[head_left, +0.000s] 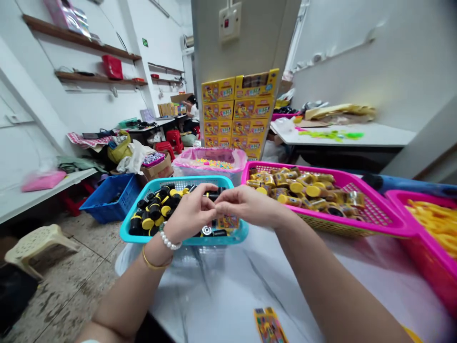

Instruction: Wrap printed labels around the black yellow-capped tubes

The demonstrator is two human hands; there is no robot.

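Both hands meet over the near right part of a turquoise basket (160, 239). My left hand (191, 209), with a pearl bracelet at the wrist, has its fingers curled, and the fingertips touch those of the other hand. My right hand (246, 204) is pinched closed. Whatever lies between the fingertips is hidden. Just below the right fingers shows a colourful printed label (228, 222); I cannot tell whether it is held. Black cylinders with yellow ends (155, 209) fill the basket. A similar printed label (270, 326) lies on the white table at the front.
A pink basket (385, 216) of yellow-capped, labelled cylinders stands to the right. Beyond it another pink basket (396, 197) holds yellow pieces. Behind are a pink lined tub (182, 162) of small coloured bits and stacked yellow boxes (217, 110). A person (193, 112) sits far back.
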